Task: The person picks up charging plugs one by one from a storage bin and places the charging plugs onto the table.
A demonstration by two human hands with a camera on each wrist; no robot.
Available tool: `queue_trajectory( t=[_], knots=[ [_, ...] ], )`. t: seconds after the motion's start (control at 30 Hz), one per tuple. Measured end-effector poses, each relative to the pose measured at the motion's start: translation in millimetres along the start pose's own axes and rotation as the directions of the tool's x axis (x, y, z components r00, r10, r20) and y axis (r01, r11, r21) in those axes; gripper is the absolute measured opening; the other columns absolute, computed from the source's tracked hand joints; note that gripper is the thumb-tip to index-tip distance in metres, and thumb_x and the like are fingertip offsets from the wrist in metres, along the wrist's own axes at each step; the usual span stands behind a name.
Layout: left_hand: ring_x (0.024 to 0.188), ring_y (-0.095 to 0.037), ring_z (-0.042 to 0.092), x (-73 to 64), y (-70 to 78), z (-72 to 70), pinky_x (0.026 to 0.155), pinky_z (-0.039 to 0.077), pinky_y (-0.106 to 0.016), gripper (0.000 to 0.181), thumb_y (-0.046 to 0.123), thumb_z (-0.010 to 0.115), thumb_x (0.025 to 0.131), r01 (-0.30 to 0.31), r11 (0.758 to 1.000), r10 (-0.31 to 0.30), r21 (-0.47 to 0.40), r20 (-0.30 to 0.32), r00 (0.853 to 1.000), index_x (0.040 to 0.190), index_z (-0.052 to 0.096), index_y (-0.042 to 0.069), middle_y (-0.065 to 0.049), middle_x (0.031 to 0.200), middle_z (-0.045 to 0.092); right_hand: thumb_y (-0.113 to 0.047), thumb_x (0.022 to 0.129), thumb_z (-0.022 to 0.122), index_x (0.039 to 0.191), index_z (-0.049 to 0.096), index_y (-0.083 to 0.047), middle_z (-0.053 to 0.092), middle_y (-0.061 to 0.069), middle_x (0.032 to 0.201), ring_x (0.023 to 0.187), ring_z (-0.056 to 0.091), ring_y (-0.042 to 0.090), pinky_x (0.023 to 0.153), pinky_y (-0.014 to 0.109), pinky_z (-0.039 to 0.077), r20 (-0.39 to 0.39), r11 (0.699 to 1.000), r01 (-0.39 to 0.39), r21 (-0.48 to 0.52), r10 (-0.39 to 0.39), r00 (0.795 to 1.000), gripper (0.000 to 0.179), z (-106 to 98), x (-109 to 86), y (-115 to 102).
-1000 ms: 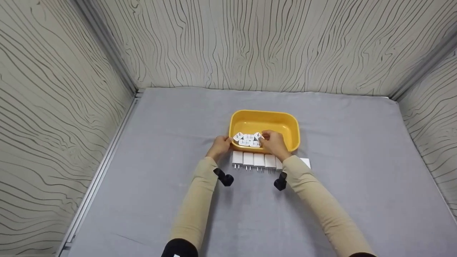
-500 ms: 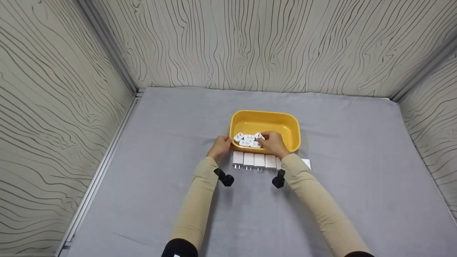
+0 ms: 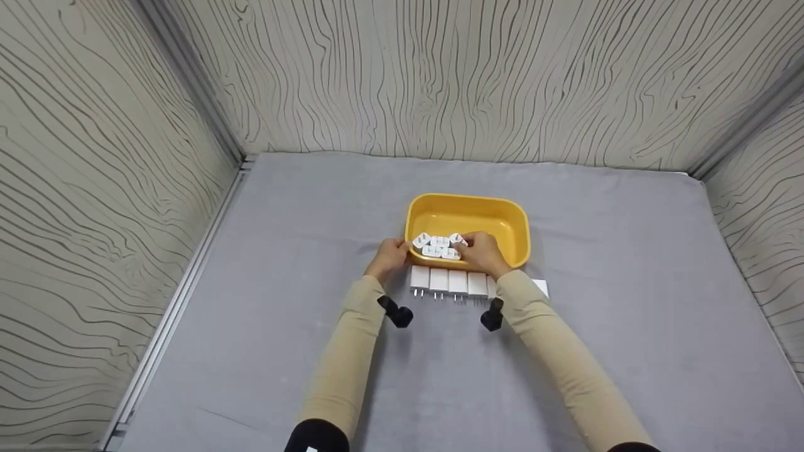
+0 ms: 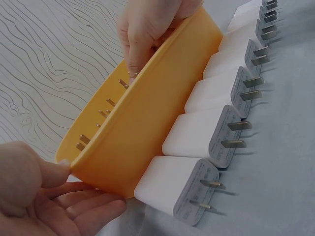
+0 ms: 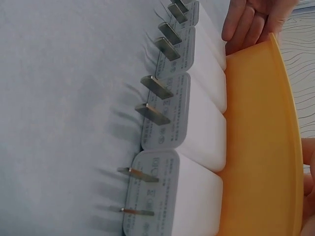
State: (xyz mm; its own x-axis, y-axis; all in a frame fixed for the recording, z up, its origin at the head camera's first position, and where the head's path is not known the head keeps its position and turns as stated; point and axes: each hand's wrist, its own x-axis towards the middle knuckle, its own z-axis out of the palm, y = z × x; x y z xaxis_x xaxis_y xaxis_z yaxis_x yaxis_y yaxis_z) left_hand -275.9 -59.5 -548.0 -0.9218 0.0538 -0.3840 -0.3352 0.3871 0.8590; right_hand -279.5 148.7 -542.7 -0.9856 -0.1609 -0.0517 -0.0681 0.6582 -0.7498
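Note:
A yellow plastic tub (image 3: 468, 201) stands on grey cloth. Several white plug chargers (image 3: 431, 251) sit inside its near left part, prongs up. My left hand (image 3: 388, 257) holds the tub's left near corner; the left wrist view shows the thumb on the rim and fingers (image 4: 91, 209) beneath. My right hand (image 3: 482, 252) reaches over the near wall and pinches the rightmost charger (image 3: 458, 239) in the tub between thumb and finger. In the right wrist view, the tub wall hides most of that hand's fingers.
Against the tub's near wall lies a row of white plug chargers (image 3: 439, 280), prongs toward me; my right wrist covers some. Wood-grain panels (image 3: 402, 81) stand behind and at both sides. Black wrist-camera mounts (image 3: 399, 314) hang under each sleeve.
Over the last second my right thumb and fingers have shifted slightly at the rightmost charger in the tub. My left hand and the row outside stay in place.

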Motion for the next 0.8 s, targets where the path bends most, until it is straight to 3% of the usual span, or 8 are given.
queue_trajectory(
  t=[0.13,0.33,0.53,0.7,0.77,0.8],
  knots=[
    [0.077,-0.014,0.051,-11.2,7.4,-0.9,0.066,0.038,-0.016,0.033,0.012,0.041,0.101,-0.004,1.000,0.004,-0.001,-0.006,1.000,0.117,0.063,-0.007,-0.003,0.078,0.053,-0.013,0.092,0.060,0.102,0.072,0.004,0.070,0.014,0.079,0.067,0.050,0.006,0.064,0.019,0.041,0.007,1.000,-0.021,-0.004,0.021,1.000,0.023,0,-0.3,0],
    [0.079,-0.012,0.053,-12.5,7.8,-1.6,0.067,0.041,-0.016,0.034,0.012,0.041,0.101,-0.004,1.000,0.004,-0.022,0.003,1.000,0.122,0.061,-0.007,-0.003,0.082,0.056,-0.014,0.093,0.059,0.101,0.072,0.003,0.069,0.014,0.083,0.069,0.050,0.009,0.063,0.020,0.040,0.021,0.999,-0.048,0.004,0.048,0.999,0.023,-1,-1.4,-1],
    [0.077,-0.011,0.049,-7.0,6.0,-0.2,0.065,0.039,-0.015,0.034,0.011,0.041,0.101,0.002,0.999,-0.002,-0.051,-0.001,1.000,0.122,0.060,-0.008,0.000,0.078,0.051,-0.014,0.094,0.058,0.099,0.070,0.005,0.069,0.018,0.088,0.069,0.051,0.012,0.063,0.022,0.040,0.026,0.999,-0.051,0.015,0.051,0.998,0.023,-2,-2.3,-1],
    [0.077,-0.012,0.050,-5.0,5.3,1.2,0.066,0.041,-0.016,0.033,0.010,0.042,0.101,0.011,0.997,-0.011,-0.070,-0.008,1.000,0.119,0.062,-0.009,-0.001,0.078,0.051,-0.012,0.095,0.056,0.108,0.068,0.008,0.069,0.024,0.100,0.084,0.061,0.023,0.076,0.034,0.051,0.017,0.999,-0.036,0.002,0.036,0.999,0.027,-3,-3.0,-2],
    [0.079,-0.012,0.052,-0.6,2.7,1.8,0.070,0.045,-0.019,0.033,0.012,0.042,0.101,0.012,0.998,-0.013,-0.064,-0.015,1.000,0.118,0.063,-0.008,-0.003,0.081,0.055,-0.012,0.094,0.056,0.113,0.066,0.008,0.069,0.025,0.108,0.094,0.062,0.028,0.084,0.040,0.052,0.008,0.999,-0.031,-0.007,0.032,0.999,0.029,-3,-3.7,-3],
    [0.077,-0.011,0.054,9.7,-7.4,3.5,0.069,0.045,-0.019,0.031,0.012,0.044,0.100,-0.016,0.997,0.015,-0.074,-0.013,1.000,0.114,0.065,-0.006,-0.002,0.079,0.056,-0.012,0.095,0.055,0.114,0.065,0.008,0.068,0.026,0.109,0.097,0.062,0.030,0.087,0.042,0.052,0.008,0.999,-0.032,-0.006,0.032,0.999,0.030,-4,-3.9,-4]
  ],
)
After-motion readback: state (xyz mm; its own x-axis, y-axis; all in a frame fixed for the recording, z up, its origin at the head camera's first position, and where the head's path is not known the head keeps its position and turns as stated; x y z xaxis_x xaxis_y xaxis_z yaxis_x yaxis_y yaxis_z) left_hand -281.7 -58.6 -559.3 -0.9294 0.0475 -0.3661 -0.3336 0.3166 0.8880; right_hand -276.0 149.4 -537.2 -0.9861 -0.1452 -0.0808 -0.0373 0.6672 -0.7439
